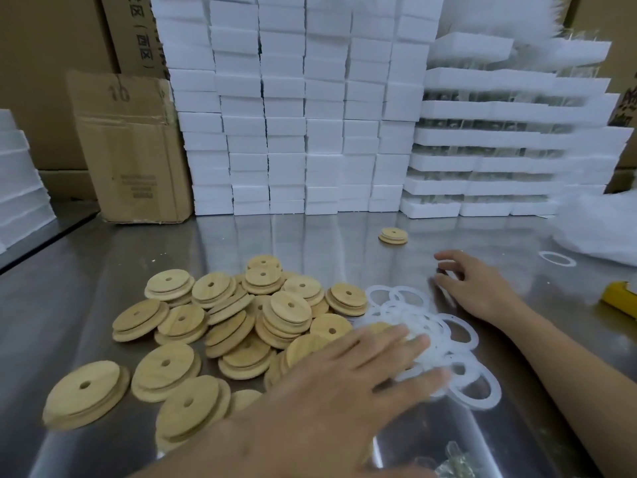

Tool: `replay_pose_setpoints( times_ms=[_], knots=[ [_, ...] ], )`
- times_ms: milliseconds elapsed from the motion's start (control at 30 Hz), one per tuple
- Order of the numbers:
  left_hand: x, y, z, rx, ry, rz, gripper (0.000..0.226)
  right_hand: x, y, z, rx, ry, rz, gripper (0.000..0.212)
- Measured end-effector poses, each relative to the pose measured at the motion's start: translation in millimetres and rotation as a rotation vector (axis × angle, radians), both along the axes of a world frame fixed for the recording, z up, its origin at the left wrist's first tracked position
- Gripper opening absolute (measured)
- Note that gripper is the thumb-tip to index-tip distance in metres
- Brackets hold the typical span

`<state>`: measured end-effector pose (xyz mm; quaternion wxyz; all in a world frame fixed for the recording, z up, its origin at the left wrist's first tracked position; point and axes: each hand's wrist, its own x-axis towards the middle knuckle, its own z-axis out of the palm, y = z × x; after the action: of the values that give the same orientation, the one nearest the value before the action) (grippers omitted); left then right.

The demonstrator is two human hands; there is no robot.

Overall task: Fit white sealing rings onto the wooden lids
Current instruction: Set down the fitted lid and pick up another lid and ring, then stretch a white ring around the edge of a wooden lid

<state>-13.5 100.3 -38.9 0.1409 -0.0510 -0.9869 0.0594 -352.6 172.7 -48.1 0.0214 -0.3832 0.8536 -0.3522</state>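
Head — left hand flat over rings

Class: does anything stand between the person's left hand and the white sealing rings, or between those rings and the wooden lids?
Nothing visible does. The left hand lies spread over the heap of flat white sealing rings, and the pile of round wooden lids borders that heap.

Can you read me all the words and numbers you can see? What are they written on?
"10": on the raised flap of the small cardboard box.
Printed label on that box's front: too blurred.
Chinese characters on the tall carton behind it: too blurred.
Dark print on the right-edge carton: cut off, unreadable.
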Motion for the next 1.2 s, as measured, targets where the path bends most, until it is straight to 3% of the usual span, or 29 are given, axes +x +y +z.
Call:
replay_pose_setpoints(
  times_ms=[100,333,667,867,967,1033,1200],
  knots=[
    [-3.7,-14.1,1.6,0.146,-0.116,0.022,0.077,-0.7,0.2,-0.4,0.009,0.015,-0.001,0.04],
    [-12.2,-64.6,-0.8,0.098,-0.08,0.131,0.058,-2.7,-0.3,-0.9,0.063,0.067,0.019,0.037],
    [-35.0,-110.7,7.8,0.13,0.018,0.078,0.045,0.1,-1.4,0.3,0.012,0.109,0.027,0.02],
    [-36.1,-115.0,4.9,0.01,0.102,0.109,0.043,23.9,-9.1,10.2,-0.007,-0.093,0.267,0.011],
    [-33.4,-113.2,4.7,-0.009,0.156,0.101,0.039,31.4,-13.4,8.7,0.037,-0.024,0.344,0.003],
    [-33.0,-111.4,3.6,0.001,0.161,0.079,0.042,32.5,-15.2,7.6,0.011,-0.027,0.355,0.01],
    [-43.6,-97.6,-2.8,0.311,0.08,0.065,0.048,33.7,-19.3,6.0,-0.186,-0.046,0.229,0.015]
  ],
)
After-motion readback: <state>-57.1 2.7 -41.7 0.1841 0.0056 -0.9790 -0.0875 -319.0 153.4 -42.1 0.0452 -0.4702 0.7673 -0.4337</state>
